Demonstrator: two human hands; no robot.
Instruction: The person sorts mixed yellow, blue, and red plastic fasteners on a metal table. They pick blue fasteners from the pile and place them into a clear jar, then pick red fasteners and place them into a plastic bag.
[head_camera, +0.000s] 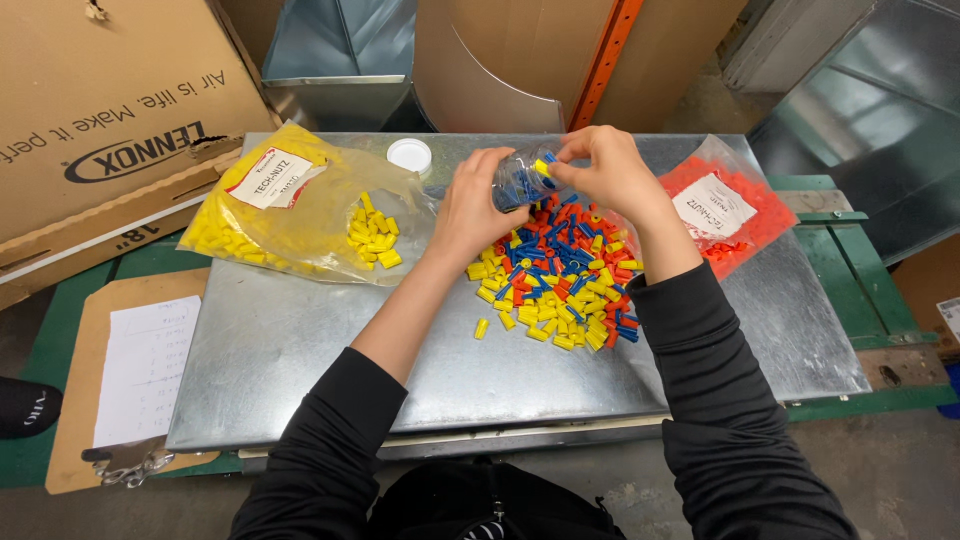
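The left hand (472, 205) grips a clear plastic jar (522, 178), its mouth tilted toward two o'clock, where the right hand (605, 170) pinches a small yellow wire cap (543, 166) at the rim.

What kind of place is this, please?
Probably a workshop or warehouse: a sheet-metal worktop, metal duct pieces and cardboard boxes behind it, and bulk bags of wire connectors beside a mixed pile.

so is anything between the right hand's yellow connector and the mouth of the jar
Nothing visible does. The right hand pinches a yellow connector right at the open mouth of the clear jar, which the left hand holds tilted above the mixed pile. The white lid lies apart on the metal sheet.
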